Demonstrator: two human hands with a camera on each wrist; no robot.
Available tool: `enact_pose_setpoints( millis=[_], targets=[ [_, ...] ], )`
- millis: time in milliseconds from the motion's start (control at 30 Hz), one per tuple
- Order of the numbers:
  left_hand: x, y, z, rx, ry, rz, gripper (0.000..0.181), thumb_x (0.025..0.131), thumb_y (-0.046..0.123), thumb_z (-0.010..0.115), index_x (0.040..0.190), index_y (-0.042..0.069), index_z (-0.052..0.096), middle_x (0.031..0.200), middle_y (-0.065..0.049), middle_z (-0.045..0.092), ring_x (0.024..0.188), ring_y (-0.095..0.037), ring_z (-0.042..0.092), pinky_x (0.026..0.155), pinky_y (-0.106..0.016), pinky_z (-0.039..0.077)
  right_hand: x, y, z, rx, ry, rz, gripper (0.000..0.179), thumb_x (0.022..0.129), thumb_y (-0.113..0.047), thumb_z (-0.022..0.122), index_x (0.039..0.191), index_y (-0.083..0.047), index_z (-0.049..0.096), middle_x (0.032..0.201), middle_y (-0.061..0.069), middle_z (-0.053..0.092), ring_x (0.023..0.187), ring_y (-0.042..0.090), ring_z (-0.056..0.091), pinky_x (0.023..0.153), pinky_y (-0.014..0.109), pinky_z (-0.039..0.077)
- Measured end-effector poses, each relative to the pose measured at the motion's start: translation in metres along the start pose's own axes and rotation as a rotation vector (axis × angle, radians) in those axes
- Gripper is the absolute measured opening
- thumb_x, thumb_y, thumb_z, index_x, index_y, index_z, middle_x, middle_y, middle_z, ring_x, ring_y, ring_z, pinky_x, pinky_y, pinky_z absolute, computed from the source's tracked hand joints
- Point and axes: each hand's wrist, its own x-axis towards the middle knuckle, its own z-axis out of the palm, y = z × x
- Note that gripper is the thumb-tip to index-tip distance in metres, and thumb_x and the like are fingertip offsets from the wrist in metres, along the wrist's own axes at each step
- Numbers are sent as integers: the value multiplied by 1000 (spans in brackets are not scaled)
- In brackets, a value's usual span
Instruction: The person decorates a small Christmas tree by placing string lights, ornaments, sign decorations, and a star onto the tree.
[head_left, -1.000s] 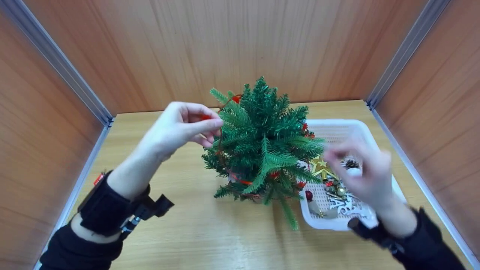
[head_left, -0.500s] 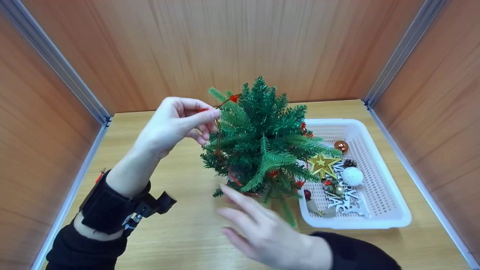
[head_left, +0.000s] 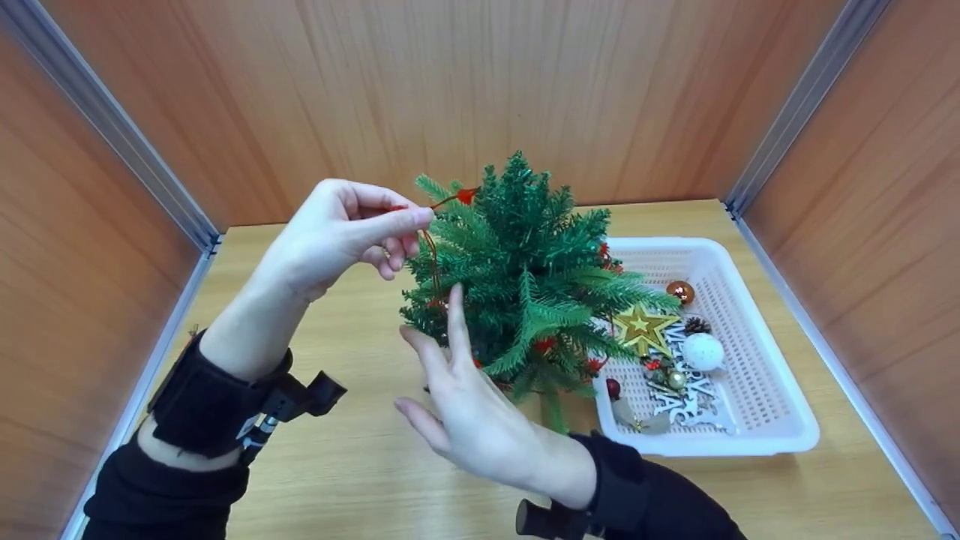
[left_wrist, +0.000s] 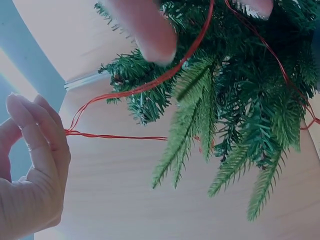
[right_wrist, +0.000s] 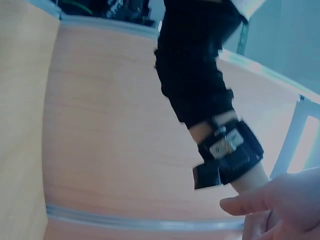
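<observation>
A small artificial Christmas tree (head_left: pixel 517 255) stands in the middle of the table, wound with a red string garland (head_left: pixel 465 196) that carries small red ornaments. At the tree's upper left, my left hand (head_left: pixel 352 232) pinches the garland between thumb and index finger. From there a doubled strand hangs toward the lower left branches. My right hand (head_left: pixel 480 420) is in front of the tree's lower left side, fingers spread and mostly straight, index fingertip beside the strand. In the left wrist view, the red string (left_wrist: pixel 120 92) bends sharply at the right hand's fingers (left_wrist: pixel 37 145); whether they grip it is unclear.
A white perforated basket (head_left: pixel 780 382) stands right of the tree. In it lie a gold star (head_left: pixel 643 328), a copper ball (head_left: pixel 680 292), a white ball (head_left: pixel 703 352), a pinecone (head_left: pixel 697 325) and silver lettering (head_left: pixel 675 405). Wooden panels (head_left: pixel 375 97) enclose the table.
My right hand has come from above the basket to the tree's lower left side, its fingers spreading. My left hand has shifted slightly up and left, drawing the garland away from the branches.
</observation>
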Motion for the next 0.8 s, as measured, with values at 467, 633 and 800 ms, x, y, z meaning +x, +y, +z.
enact_pose_setpoints(
  millis=[467, 633, 800],
  targets=[
    [2, -5, 1, 14, -31, 27, 20, 83, 15, 63, 92, -3, 65, 66, -12, 60, 51, -16, 54, 51, -28, 52, -10, 2, -22, 63, 56, -38, 49, 86, -19, 59, 125, 1, 38, 117, 8, 45, 106, 13, 46, 88, 24, 41],
    [2, -6, 5, 76, -121, 55, 23, 80, 12, 66, 98, -2, 63, 76, -15, 63, 58, -24, 59, 58, -34, 53, -25, -9, -51, 110, 255, -138, 44, 81, -8, 63, 118, -1, 40, 96, -2, 52, 86, 10, 54, 73, 20, 48],
    [3, -7, 14, 215, -173, 133, 26, 79, 12, 66, 102, 0, 63, 79, -16, 64, 59, -25, 59, 56, -33, 52, -30, -7, -94, -118, 411, -158, 45, 80, -4, 64, 121, 0, 47, 82, -4, 60, 68, 3, 56, 58, 15, 47]
  ],
)
